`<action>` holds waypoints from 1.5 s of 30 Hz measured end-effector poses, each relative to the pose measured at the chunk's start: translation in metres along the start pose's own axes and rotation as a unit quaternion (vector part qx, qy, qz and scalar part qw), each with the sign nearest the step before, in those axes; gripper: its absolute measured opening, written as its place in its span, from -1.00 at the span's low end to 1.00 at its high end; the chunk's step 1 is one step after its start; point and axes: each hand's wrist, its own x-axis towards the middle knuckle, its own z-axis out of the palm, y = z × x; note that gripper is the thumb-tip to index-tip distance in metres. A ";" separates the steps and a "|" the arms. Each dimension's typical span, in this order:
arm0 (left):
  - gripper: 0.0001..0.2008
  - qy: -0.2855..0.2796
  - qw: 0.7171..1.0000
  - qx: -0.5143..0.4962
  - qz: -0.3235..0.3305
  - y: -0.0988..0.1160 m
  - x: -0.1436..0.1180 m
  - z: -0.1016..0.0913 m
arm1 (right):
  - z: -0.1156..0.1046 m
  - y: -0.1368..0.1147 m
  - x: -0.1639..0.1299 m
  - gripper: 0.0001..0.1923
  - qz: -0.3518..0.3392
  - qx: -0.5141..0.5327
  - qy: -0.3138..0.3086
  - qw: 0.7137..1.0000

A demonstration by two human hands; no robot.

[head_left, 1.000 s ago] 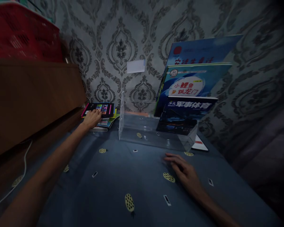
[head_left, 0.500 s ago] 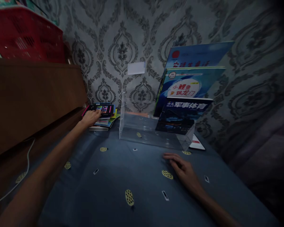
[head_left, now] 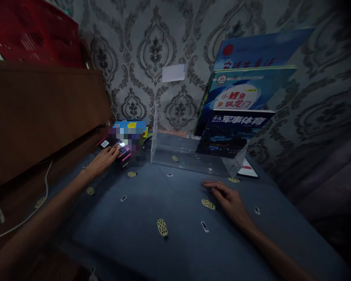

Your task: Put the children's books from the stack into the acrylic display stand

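My left hand is on a dark book with a pink edge and a barcode, its fingers across the cover and its thumb hidden. The book lies tilted at the front of a pile, where a blue book shows behind it; part of the pile is blurred into blocks. My right hand is held over the cloth with its fingers stretched out and nothing in them. Ahead of it stands a clear acrylic rack. At the rack's right end, a dark navy book leans in front of a teal book and a taller blue book.
A grey-blue cloth with pineapple prints covers the table. Beside the rack's right end lies a flat white-faced thing. A brown wooden cabinet bearing a red basket borders the left, with a white cable below. Patterned wallpaper closes the back.
My left hand has drawn the dark book off the pile towards me, baring the blue book. My right hand stays nearly in place. The view has shifted slightly.
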 end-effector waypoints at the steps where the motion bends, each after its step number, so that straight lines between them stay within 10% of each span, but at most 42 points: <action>1: -0.65 0.002 1.000 -0.015 0.002 0.003 -0.010 0.005 | 0.000 0.000 0.000 -0.72 0.001 0.000 -0.002 1.000; 8: -0.35 -0.047 0.993 -0.107 0.028 0.022 -0.053 0.026 | 0.003 -0.002 -0.001 -0.71 0.004 0.005 -0.001 1.000; 21: -0.32 -0.058 0.963 -0.197 0.176 0.078 -0.088 -0.013 | 0.004 -0.004 -0.005 -0.71 -0.035 -0.018 -0.033 0.999; 31: -0.44 -0.012 0.900 -0.253 0.356 0.151 -0.020 -0.023 | 0.011 -0.025 -0.013 -0.72 -0.133 -0.044 -0.051 0.989; 37: -0.44 0.013 0.863 -0.303 0.403 0.174 -0.001 -0.020 | 0.042 -0.064 -0.010 -0.65 -0.168 -0.044 -0.161 0.972; 45: -0.49 -0.012 0.881 -0.336 0.332 0.172 -0.016 -0.014 | 0.095 -0.093 0.023 -0.39 -0.122 -0.040 -0.344 0.930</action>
